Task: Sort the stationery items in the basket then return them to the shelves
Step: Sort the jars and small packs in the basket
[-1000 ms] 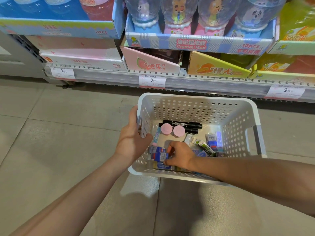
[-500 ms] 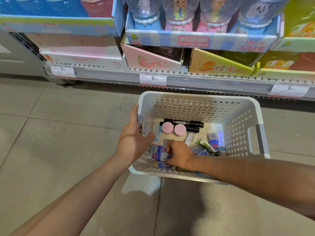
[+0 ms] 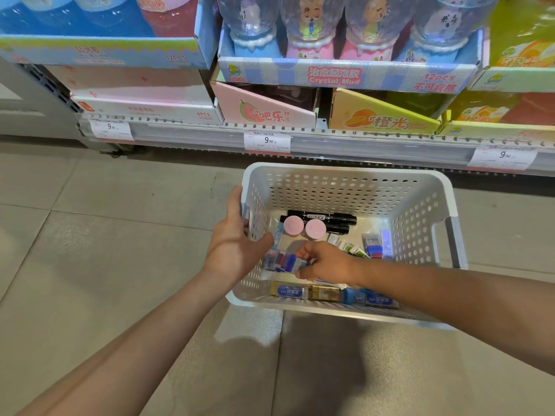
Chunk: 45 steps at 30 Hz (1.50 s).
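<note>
A white perforated basket point(image 3: 345, 178) sits on the floor before the shelves. My left hand point(image 3: 232, 240) grips its left wall, thumb inside. Inside the basket my right hand point(image 3: 322, 261) pinches a small stack of blue, red and white erasers point(image 3: 283, 262), lifted slightly off the bottom. Black markers point(image 3: 327, 219) and two round pink-lidded items point(image 3: 304, 226) lie at the back. More boxed erasers point(image 3: 289, 291) line the near wall, and small packets point(image 3: 374, 243) lie at the right.
Low shelf point(image 3: 345, 142) with price tags runs behind the basket. It carries a Crystal Mud display box point(image 3: 345, 75), a pink box point(image 3: 264, 112) and a yellow box point(image 3: 381, 118). Grey floor tiles point(image 3: 105, 235) stretch to the left and in front.
My right hand has raised the eraser stack a little from the basket bottom, uncovering boxed erasers along the near wall. My left hand stays on the basket wall.
</note>
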Motion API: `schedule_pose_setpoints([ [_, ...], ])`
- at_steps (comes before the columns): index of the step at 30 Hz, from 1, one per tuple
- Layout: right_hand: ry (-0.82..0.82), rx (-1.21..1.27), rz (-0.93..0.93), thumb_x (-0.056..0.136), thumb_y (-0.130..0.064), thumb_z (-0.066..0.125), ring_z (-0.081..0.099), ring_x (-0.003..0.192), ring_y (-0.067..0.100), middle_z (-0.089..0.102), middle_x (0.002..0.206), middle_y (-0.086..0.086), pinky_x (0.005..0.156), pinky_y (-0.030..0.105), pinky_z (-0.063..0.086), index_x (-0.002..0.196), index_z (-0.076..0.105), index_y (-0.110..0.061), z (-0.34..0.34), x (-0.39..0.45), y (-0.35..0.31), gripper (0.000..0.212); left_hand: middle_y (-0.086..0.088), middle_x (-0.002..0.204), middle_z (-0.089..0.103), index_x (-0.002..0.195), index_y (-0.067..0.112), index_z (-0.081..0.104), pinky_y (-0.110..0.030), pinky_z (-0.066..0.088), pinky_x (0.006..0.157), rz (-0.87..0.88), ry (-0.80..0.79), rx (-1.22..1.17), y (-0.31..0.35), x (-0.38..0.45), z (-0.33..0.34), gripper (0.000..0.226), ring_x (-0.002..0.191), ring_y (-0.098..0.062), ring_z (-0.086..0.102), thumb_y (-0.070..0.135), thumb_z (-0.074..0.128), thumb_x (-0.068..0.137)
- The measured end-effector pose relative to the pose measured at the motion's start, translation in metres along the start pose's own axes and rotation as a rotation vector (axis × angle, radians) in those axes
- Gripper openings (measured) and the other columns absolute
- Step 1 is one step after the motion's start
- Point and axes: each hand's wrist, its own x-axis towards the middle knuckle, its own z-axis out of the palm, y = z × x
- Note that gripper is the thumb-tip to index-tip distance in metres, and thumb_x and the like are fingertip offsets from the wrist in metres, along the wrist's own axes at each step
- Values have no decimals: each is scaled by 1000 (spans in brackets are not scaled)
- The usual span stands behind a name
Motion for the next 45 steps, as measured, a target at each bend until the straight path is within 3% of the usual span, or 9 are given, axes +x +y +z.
schedule_pose_setpoints([
  [3,-58,71,-4,82,1,65,54,87,16,58,95,2,81,30,46,114,57,-9,-8,-7,-6,34,11,96,56,144,33,18,-34,57,67,-9,3,6,2,0,0,85,80,-10,63,15,71,80],
  [7,-130,43,-43,88,1,58,50,121,23,53,132,0,95,27,44,137,45,-21,-14,-17,-15,55,16,88,56,144,34,18,-22,49,56,-31,3,6,3,-1,-1,85,75,-5,61,16,71,80],
  [11,-152,207,-27,88,9,51,50,73,18,57,95,0,68,26,44,134,46,-15,-14,-25,-21,52,13,88,56,145,34,17,-12,43,48,-49,-6,-11,5,-2,-1,85,72,-5,61,15,71,81],
  [18,33,130,-141,82,-29,69,56,77,7,60,85,-6,74,21,45,85,56,-31,-15,-32,-30,14,15,88,58,143,34,20,-15,43,50,-45,8,-14,5,-2,-1,83,72,-3,60,18,71,80],
  [21,158,45,-238,89,-15,58,45,75,13,48,83,2,68,22,36,75,52,-23,-12,-30,-28,18,15,89,56,144,34,18,-16,42,51,-49,1,-12,6,-2,-2,84,73,-2,58,19,71,80],
  [25,159,-5,-253,87,0,53,45,72,10,43,102,5,60,9,39,94,50,-20,-15,-33,-26,21,5,105,60,145,34,16,-14,42,50,-67,-10,-25,7,-2,-1,86,76,-7,60,19,72,81],
  [30,80,42,-217,85,-1,62,59,89,17,46,117,-1,80,29,52,131,33,-14,-16,-33,-13,55,-1,123,58,145,33,15,-13,46,53,-58,-23,-32,7,-2,-1,86,86,-15,59,18,72,82],
  [40,130,-229,-175,71,-6,77,54,76,10,54,87,-3,67,16,45,82,46,-29,-9,-14,-2,41,8,104,55,146,33,15,-12,44,49,-48,-17,-33,5,-1,-2,86,75,-1,57,20,72,82],
  [45,84,-413,-181,74,-6,70,56,80,18,61,94,8,68,26,47,92,56,-17,0,-2,1,25,8,101,54,145,32,17,-8,43,43,-34,-6,-27,4,-2,-1,84,69,1,56,19,71,82],
])
